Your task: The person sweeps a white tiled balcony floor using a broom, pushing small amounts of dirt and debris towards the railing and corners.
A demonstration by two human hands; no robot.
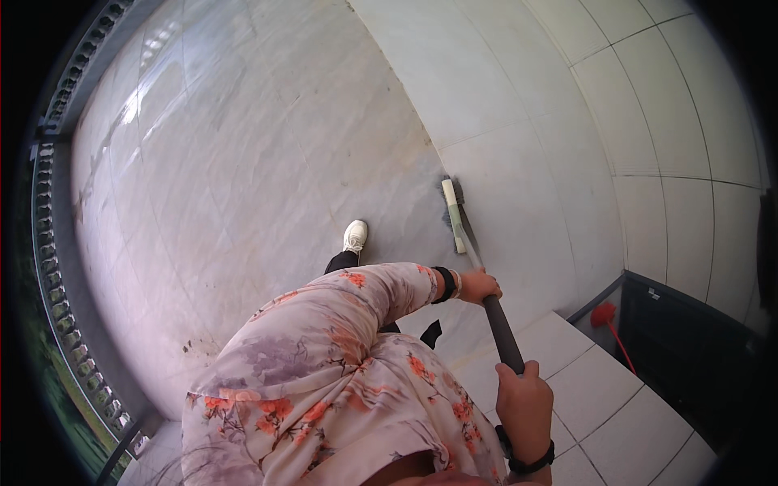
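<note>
A push broom with a pale green head [455,215] and dark bristles rests on the marble floor against the base of a white tiled wall. Its dark handle [501,328] runs back toward me. My left hand [476,285] grips the handle higher up toward the head, the arm in a floral sleeve with a black wristband. My right hand [525,402] is closed around the handle's near end and wears a dark watch band. My white shoe [355,236] stands on the floor just left of the broom head.
Glossy marble floor [243,202] spreads left to a grey balustrade [44,243]. A white tiled wall [567,162] rises at right. A red brush [606,317] leans in a dark doorway at lower right, beside a tiled ledge [616,405].
</note>
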